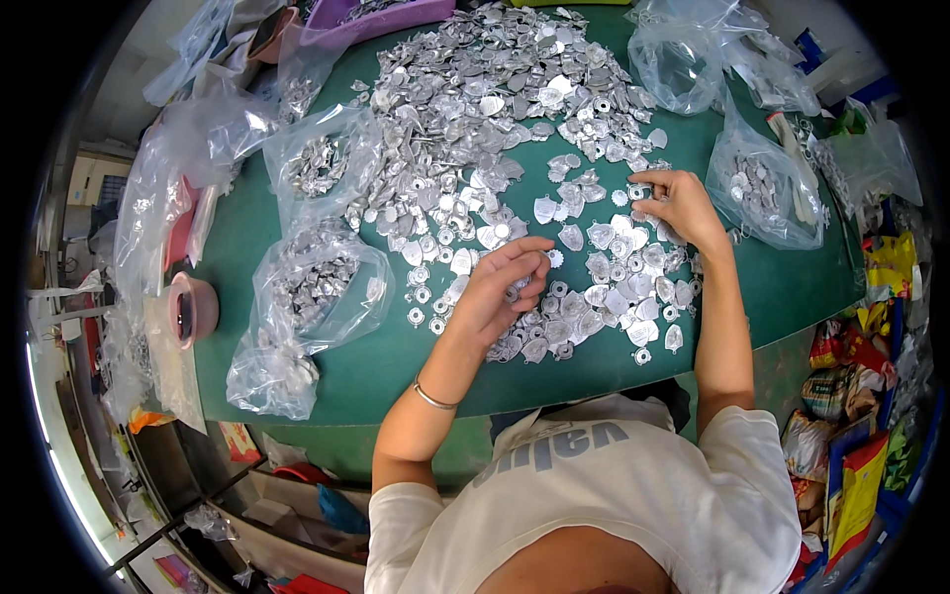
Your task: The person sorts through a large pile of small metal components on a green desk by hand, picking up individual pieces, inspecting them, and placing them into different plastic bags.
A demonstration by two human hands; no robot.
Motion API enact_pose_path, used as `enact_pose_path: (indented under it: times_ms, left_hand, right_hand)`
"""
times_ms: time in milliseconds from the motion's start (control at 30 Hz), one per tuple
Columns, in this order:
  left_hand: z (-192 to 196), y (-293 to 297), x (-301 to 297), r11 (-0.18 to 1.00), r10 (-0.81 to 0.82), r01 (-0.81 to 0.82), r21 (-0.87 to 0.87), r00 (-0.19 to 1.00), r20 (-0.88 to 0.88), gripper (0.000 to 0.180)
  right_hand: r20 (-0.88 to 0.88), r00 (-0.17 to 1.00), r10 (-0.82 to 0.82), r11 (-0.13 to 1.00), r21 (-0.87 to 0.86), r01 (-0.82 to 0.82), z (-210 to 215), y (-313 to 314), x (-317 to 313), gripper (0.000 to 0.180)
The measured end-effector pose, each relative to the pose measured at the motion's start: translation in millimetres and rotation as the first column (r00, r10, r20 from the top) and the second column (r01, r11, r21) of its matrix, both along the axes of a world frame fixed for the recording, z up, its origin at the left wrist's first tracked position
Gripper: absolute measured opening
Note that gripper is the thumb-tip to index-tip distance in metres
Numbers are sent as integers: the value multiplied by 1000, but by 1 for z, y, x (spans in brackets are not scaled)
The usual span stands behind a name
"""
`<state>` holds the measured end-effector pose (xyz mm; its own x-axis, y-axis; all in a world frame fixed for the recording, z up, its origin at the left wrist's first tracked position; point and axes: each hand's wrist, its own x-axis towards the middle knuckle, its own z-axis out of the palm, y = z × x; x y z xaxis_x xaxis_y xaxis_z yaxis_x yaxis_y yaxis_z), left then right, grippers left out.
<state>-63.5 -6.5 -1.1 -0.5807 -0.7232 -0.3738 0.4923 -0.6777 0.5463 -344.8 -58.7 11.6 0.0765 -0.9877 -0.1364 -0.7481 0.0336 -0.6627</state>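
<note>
Curled in a loose fist, my left hand [503,287] holds some small silver metal pieces over the near part of the table; the fingers hide most of them. My right hand [681,206] is farther right, its thumb and forefinger bent round a small round metal piece [637,193] at the tabletop. Between and below my hands lies a spread of flat silver metal pieces [618,297], some shield-shaped and some round with a hole. A large heap of similar pieces [485,89] covers the far middle of the table.
The green table [416,381] carries clear plastic bags of metal pieces, one bag [322,282] at left and another bag [767,188] at right. A pink bowl [193,309] is at the left edge, a purple tray [376,18] at the back. Colourful packages [841,396] are stacked beyond the right edge.
</note>
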Motion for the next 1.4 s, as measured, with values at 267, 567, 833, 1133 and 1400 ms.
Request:
enact_pose_path:
  times_ms: [267, 567, 833, 1133, 1400]
  left_hand:
    - [3, 0, -1, 1000, 9, -9, 12, 1000, 19, 25]
    - [3, 0, -1, 1000, 24, -24, 6, 999, 25, 24]
    - [1, -1, -2, 1000, 18, -18, 4, 999, 42, 24]
    - [3, -1, -3, 999, 30, -32, 21, 997, 71, 24]
    - [2, -2, -3, 999, 24, -25, 30, 999, 43, 24]
  right_hand:
    - [750, 662, -19, 998, 54, -32, -8, -11, -19, 16]
    - [672, 689, -272, 954, 283, 101, 11, -8, -41, 24]
    - [-481, 853, -202, 979, -72, 192, 6, 10, 10, 39]
    - [-168, 957, -235, 971, -85, 223, -1, 2, -13, 23]
    - [894, -247, -374, 927, 369, -68, 6, -4, -10, 22]
